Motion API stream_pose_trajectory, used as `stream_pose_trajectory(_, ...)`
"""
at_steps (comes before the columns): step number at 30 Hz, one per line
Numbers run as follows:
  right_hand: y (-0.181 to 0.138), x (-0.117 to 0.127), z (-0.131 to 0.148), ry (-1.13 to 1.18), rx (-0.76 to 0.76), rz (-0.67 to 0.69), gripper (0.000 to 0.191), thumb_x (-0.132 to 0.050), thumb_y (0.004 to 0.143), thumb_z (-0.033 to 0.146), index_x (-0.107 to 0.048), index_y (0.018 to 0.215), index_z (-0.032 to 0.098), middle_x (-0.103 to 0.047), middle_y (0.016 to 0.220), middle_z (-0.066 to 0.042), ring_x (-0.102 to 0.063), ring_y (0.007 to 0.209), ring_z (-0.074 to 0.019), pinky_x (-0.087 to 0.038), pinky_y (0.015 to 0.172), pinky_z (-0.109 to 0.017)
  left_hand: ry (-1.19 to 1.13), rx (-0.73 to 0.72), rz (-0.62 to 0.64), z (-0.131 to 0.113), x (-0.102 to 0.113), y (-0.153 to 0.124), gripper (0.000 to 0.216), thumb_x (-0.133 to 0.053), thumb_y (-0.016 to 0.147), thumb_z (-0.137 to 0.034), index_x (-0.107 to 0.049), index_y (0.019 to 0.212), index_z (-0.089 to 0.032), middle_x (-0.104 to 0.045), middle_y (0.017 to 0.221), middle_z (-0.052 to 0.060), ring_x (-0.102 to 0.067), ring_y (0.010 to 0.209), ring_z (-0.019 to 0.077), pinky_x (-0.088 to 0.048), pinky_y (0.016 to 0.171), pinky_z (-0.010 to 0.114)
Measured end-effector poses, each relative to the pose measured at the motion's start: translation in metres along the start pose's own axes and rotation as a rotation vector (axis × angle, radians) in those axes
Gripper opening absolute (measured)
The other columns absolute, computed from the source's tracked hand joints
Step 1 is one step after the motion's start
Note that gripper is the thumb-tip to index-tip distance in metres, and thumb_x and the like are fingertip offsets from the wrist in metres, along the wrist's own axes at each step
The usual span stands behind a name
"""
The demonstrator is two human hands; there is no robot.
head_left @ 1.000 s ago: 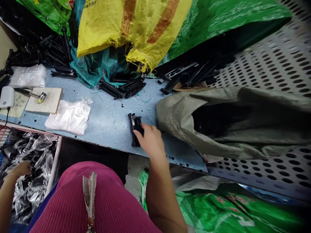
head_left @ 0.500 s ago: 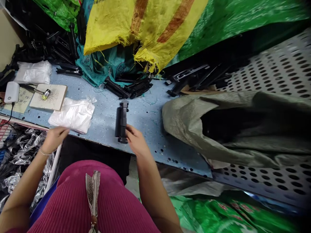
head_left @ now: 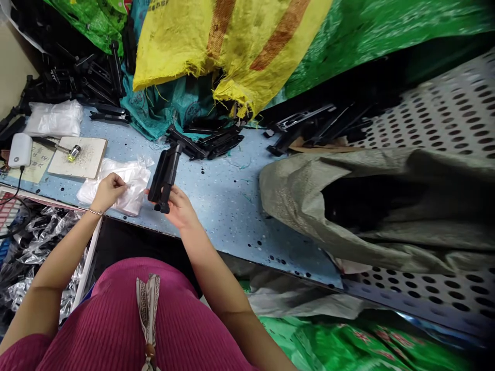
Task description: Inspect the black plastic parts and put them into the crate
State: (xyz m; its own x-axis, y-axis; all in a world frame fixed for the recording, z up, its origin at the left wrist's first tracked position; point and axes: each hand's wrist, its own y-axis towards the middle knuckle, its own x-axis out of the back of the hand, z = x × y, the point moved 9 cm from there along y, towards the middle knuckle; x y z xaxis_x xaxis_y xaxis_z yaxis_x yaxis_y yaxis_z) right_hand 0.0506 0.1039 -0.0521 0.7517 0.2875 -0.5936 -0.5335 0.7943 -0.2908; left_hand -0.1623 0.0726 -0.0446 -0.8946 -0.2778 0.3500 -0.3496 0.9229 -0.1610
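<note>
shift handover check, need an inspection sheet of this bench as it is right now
surface: blue speckled table, with dark specks and thread bits
things in hand: black plastic part, held tilted above the table; stack of clear bags by the near edge
clutter: heaps of black parts; small hammer on a board; grey sack lying open; yellow sack
grips: right hand closed on the part's lower end; left hand on the bags, grip unclear
cables: one dark lead from a white box
surroundings: perforated panel; bin of bagged parts lower left; green sacks
</note>
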Motion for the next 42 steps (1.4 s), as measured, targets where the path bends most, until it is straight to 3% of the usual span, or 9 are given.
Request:
stream_pose_trajectory(4, 0.017, -0.022, -0.003, 0.023, 0.002, 0.063, 0.033, -0.085, 0.072, 0.048, -0.065, 0.087, 0.026, -0.076, 0.092, -0.001, -0.072, 0.107, -0.0280, -0.059, 0.087, -0.040, -0.025, 0.002, -0.008, -0.003, -0.004, -0.003, 0.034, -0.081, 0.061, -0.031, -0.050, 0.074, -0.020, -0.061, 0.067, -0.003, -0.053, 0.058, 0.0111, -0.040, 0.057, 0.025)
stream_pose_trajectory(9, 0.021, -0.018, -0.002, 0.013, -0.003, 0.059, 0.031, -0.083, 0.074, 0.048, -0.066, 0.088, 0.026, -0.076, 0.091, -0.001, -0.073, 0.107, -0.0272, -0.060, 0.085, -0.039, -0.071, 0.044, 0.159, -0.002, -0.015, -0.005, 0.030, -0.075, 0.068, -0.033, -0.060, 0.091, -0.018, -0.068, 0.072, 0.000, -0.061, 0.062, 0.0144, -0.046, 0.061, 0.027)
stream_pose_trajectory(16, 0.033, -0.022, -0.022, 0.103, -0.070, 0.096, 0.035, -0.085, 0.071, 0.045, -0.067, 0.093, 0.024, -0.077, 0.089, -0.002, -0.075, 0.096, -0.0250, -0.060, 0.084, -0.038, 0.104, -0.043, 0.109, -0.007, -0.014, -0.002, 0.020, -0.070, 0.075, -0.028, -0.058, 0.089, -0.020, -0.068, 0.071, 0.000, -0.065, 0.065, 0.0160, -0.046, 0.061, 0.027)
stream_pose_trajectory(20, 0.039, -0.021, -0.044, 0.083, -0.130, 0.062, 0.032, -0.085, 0.071, 0.039, -0.067, 0.092, 0.022, -0.078, 0.085, -0.003, -0.075, 0.089, -0.0228, -0.060, 0.079, -0.034, 0.206, -0.288, -0.009, -0.046, 0.018, -0.015, 0.007, -0.061, 0.084, -0.021, -0.063, 0.090, -0.019, -0.070, 0.087, 0.003, -0.067, 0.082, 0.0169, -0.053, 0.076, 0.030)
stream_pose_trajectory(22, 0.038, -0.019, -0.049, 0.083, -0.133, 0.051, 0.031, -0.083, 0.074, 0.037, -0.068, 0.097, 0.022, -0.079, 0.088, -0.003, -0.075, 0.088, -0.0207, -0.060, 0.080, -0.032, 0.382, -0.451, 0.006, -0.069, 0.023, -0.026, 0.018, -0.052, 0.088, -0.014, -0.069, 0.090, -0.019, -0.070, 0.099, 0.007, -0.067, 0.095, 0.0192, -0.053, 0.088, 0.035)
stream_pose_trajectory(26, 0.035, -0.017, -0.049, 0.078, -0.113, 0.047, 0.031, -0.081, 0.073, 0.035, -0.068, 0.099, 0.023, -0.079, 0.090, -0.001, -0.074, 0.085, -0.0195, -0.059, 0.074, -0.030, 0.662, -0.603, 0.051, -0.085, 0.005, -0.035, 0.015, -0.058, 0.090, -0.019, -0.072, 0.095, -0.018, -0.066, 0.122, 0.013, -0.062, 0.115, 0.0271, -0.051, 0.101, 0.046)
stream_pose_trajectory(30, 0.035, -0.016, -0.050, 0.087, -0.105, 0.047, 0.032, -0.082, 0.071, 0.038, -0.068, 0.096, 0.022, -0.079, 0.091, -0.001, -0.074, 0.085, -0.0199, -0.057, 0.068, -0.028, 0.908, -0.586, 0.065, -0.082, -0.019, -0.030, 0.015, -0.056, 0.090, -0.013, -0.071, 0.093, -0.016, -0.056, 0.145, 0.016, -0.064, 0.108, 0.0278, -0.056, 0.087, 0.043)
stream_pose_trajectory(34, 0.035, -0.015, -0.051, 0.104, -0.115, 0.040, 0.031, -0.083, 0.070, 0.038, -0.068, 0.093, 0.023, -0.079, 0.092, -0.002, -0.074, 0.089, -0.0204, -0.058, 0.072, -0.029, 1.112, -0.586, 0.123, -0.084, -0.026, -0.025, 0.028, -0.047, 0.089, -0.003, -0.072, 0.082, -0.014, -0.065, 0.135, 0.017, -0.065, 0.103, 0.0306, -0.054, 0.076, 0.041)
stream_pose_trajectory(42, 0.034, -0.015, -0.051, 0.080, -0.117, 0.033, 0.031, -0.083, 0.072, 0.038, -0.068, 0.094, 0.022, -0.078, 0.095, -0.004, -0.074, 0.095, -0.0221, -0.060, 0.076, -0.031, 1.086, -0.526, 0.015, -0.089, -0.007, -0.007, 0.027, -0.050, 0.089, -0.011, -0.076, 0.094, -0.016, -0.070, 0.102, 0.014, -0.063, 0.098, 0.0271, -0.053, 0.070, 0.035)
